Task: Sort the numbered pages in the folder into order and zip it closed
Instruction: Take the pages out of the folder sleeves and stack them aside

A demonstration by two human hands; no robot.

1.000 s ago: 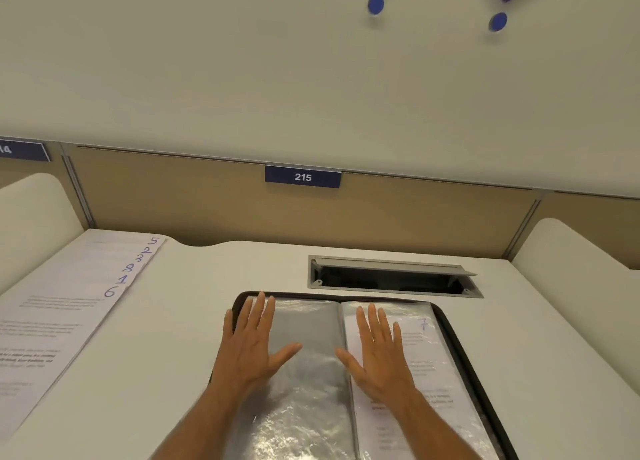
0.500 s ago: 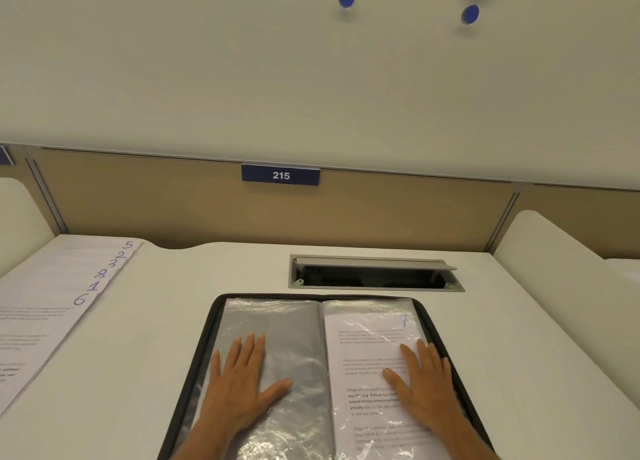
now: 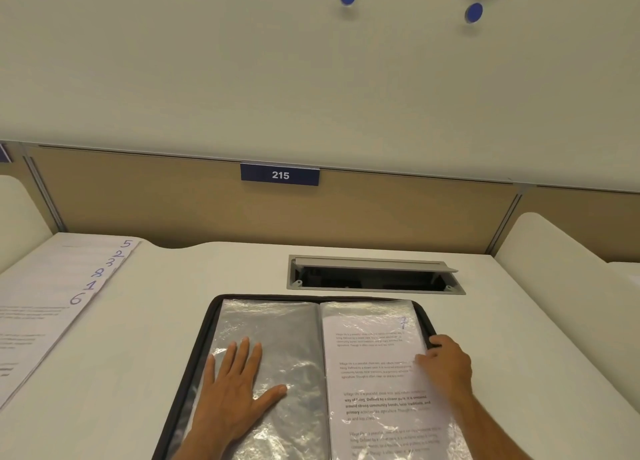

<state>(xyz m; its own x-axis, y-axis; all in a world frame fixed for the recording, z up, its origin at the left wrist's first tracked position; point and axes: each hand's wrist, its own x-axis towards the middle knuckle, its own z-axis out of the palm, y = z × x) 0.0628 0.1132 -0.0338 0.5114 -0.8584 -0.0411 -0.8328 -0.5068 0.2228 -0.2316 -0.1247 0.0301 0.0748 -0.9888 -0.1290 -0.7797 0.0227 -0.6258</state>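
Folder (image 3: 204, 338) lies open on the desk (image 3: 519, 338), black zip edge around clear sleeves; left hand (image 3: 235, 390) rests flat, fingers straight, on the empty left sleeve (image 3: 277, 328); right hand (image 3: 446, 362) curls its fingers round the right edge of the page marked 7 (image 3: 377, 383); fanned loose pages (image 3: 41, 293) lie well left of the folder; a cable hatch (image 3: 375, 275) sits just behind it.
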